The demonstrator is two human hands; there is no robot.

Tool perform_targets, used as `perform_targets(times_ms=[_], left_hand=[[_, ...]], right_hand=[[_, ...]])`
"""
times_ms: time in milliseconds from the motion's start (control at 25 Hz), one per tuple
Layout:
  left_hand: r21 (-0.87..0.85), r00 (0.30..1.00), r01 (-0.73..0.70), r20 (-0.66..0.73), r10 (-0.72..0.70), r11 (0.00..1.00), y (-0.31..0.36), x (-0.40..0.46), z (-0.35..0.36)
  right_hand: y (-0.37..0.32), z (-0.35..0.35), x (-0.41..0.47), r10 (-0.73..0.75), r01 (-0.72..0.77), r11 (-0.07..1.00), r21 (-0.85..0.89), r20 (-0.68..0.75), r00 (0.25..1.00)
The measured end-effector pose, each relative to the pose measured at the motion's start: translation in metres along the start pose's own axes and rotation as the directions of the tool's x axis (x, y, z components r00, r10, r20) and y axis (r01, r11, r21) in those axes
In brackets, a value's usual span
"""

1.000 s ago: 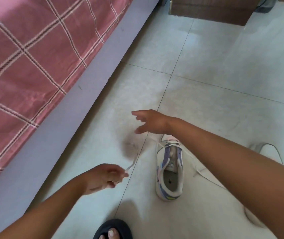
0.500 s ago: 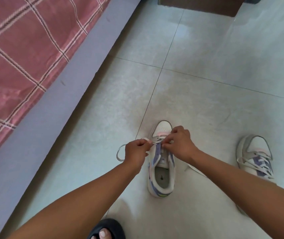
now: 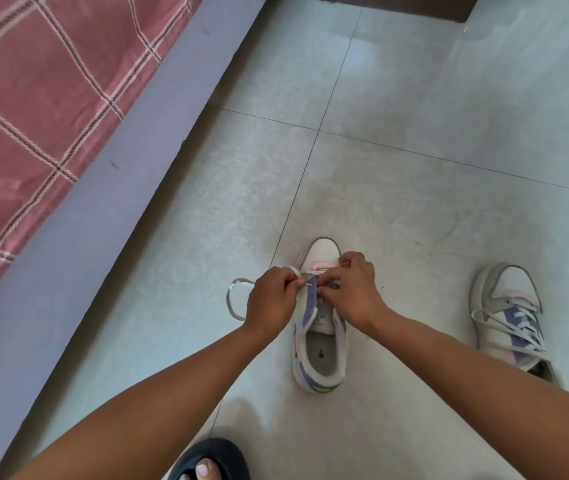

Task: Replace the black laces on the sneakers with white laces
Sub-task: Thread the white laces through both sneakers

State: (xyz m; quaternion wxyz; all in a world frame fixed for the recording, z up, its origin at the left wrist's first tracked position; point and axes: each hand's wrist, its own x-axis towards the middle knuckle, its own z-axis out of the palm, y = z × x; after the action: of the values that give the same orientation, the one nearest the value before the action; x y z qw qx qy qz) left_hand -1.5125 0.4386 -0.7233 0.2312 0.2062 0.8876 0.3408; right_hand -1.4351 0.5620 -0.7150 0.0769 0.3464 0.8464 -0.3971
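A white and purple sneaker (image 3: 321,358) stands on the tiled floor, toe pointing away from me. My left hand (image 3: 271,303) pinches the tip of a white lace (image 3: 233,299) at the shoe's left eyelet row; the lace loops out to the left on the floor. My right hand (image 3: 354,292) rests over the shoe's tongue, fingers curled and pinching at the eyelets on the right side. A second sneaker (image 3: 508,317), laced in white, lies to the right, partly hidden behind my right forearm.
A bed with a red checked cover (image 3: 34,98) and a grey frame (image 3: 86,254) runs along the left. A dark wooden piece of furniture (image 3: 397,5) stands at the top. My foot in a black slipper (image 3: 210,460) is at the bottom edge.
A second ago my hands were apart, the left holding a lace end away from the shoe. Both hands came down onto the shoe's front eyelets and have stayed there.
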Motion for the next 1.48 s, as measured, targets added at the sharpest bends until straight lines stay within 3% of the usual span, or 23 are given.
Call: perform_targets(times_ms=[160,320,480,520,600,680,800,880,920,960,1000,1040,1160,1200,1240,1320,1360,1400,1440,1480], left_hand=[[0.084,0.992,-0.122,0.016,0.121,0.989,0.006,-0.002,0.003],[-0.096,1.0,-0.024,0.0,0.024,0.995,0.011,-0.008,0.001],[-0.175,0.999,-0.004,0.047,0.012,0.985,0.017,-0.023,0.0],[-0.13,0.996,0.004,0.09,0.007,0.992,0.018,-0.029,0.001],[0.162,0.981,0.017,0.189,-0.048,0.987,0.016,-0.043,0.006],[0.417,0.94,0.042,0.291,-0.177,0.908,0.011,-0.054,0.01],[0.372,0.875,0.253,0.306,-0.375,0.893,0.01,-0.055,0.014],[0.321,0.882,0.269,0.296,-0.366,0.908,0.012,-0.05,0.012],[0.306,0.888,0.264,0.293,-0.354,0.915,0.012,-0.047,0.01],[0.306,0.893,0.254,0.29,-0.344,0.917,0.013,-0.044,0.008],[0.314,0.896,0.248,0.286,-0.34,0.917,0.012,-0.042,0.006],[0.322,0.898,0.246,0.28,-0.34,0.914,0.011,-0.039,0.006],[0.341,0.897,0.248,0.272,-0.348,0.907,0.009,-0.036,0.007],[0.349,0.898,0.244,0.272,-0.346,0.905,0.009,-0.037,0.009],[0.353,0.9,0.238,0.271,-0.342,0.905,0.008,-0.037,0.009],[0.361,0.902,0.225,0.274,-0.334,0.905,0.008,-0.035,0.009],[0.362,0.903,0.223,0.272,-0.332,0.905,0.007,-0.034,0.008],[0.365,0.905,0.221,0.269,-0.33,0.904,0.007,-0.034,0.007],[0.368,0.906,0.219,0.267,-0.328,0.904,0.007,-0.034,0.007],[0.372,0.908,0.213,0.265,-0.323,0.904,0.007,-0.034,0.007]], right_hand=[[0.001,0.003,0.001,-0.019,0.019,1.0,-0.002,-0.004,1.0],[0.0,0.003,0.003,-0.043,0.042,0.997,-0.067,-0.012,0.999],[-0.008,0.006,0.006,-0.067,0.087,0.947,-0.309,0.075,0.995],[-0.012,0.006,0.005,-0.052,0.09,0.926,-0.367,0.113,0.992],[-0.02,0.003,0.005,-0.012,0.103,0.879,-0.465,0.194,0.981],[-0.03,-0.005,0.002,0.016,0.125,0.845,-0.519,0.259,0.966],[-0.036,-0.024,-0.014,-0.035,0.224,0.804,-0.55,0.332,0.943],[-0.026,-0.039,-0.037,-0.278,0.442,0.688,-0.576,0.353,0.893],[-0.016,-0.045,-0.051,-0.435,0.59,0.537,-0.603,0.401,0.806],[-0.005,-0.053,-0.066,-0.46,0.667,0.392,-0.634,0.492,0.739],[0.01,-0.061,-0.082,-0.42,0.705,0.305,-0.64,0.575,0.703],[0.03,-0.065,-0.095,-0.301,0.694,0.269,-0.668,0.626,0.719],[0.09,-0.06,-0.119,0.048,0.652,0.228,-0.723,0.677,0.734],[0.091,-0.061,-0.119,0.231,0.697,0.175,-0.696,0.717,0.658],[0.09,-0.065,-0.11,0.258,0.724,0.205,-0.659,0.75,0.609],[0.072,-0.066,-0.081,0.084,0.589,0.401,-0.702,0.668,0.739],[0.052,-0.064,-0.061,0.002,0.503,0.493,-0.71,0.578,0.816],[0.03,-0.061,-0.042,-0.183,0.45,0.597,-0.664,0.434,0.882],[0.007,-0.055,-0.029,-0.319,0.425,0.693,-0.582,0.282,0.905],[-0.016,-0.045,-0.02,-0.354,0.4,0.771,-0.496,0.187,0.916]])
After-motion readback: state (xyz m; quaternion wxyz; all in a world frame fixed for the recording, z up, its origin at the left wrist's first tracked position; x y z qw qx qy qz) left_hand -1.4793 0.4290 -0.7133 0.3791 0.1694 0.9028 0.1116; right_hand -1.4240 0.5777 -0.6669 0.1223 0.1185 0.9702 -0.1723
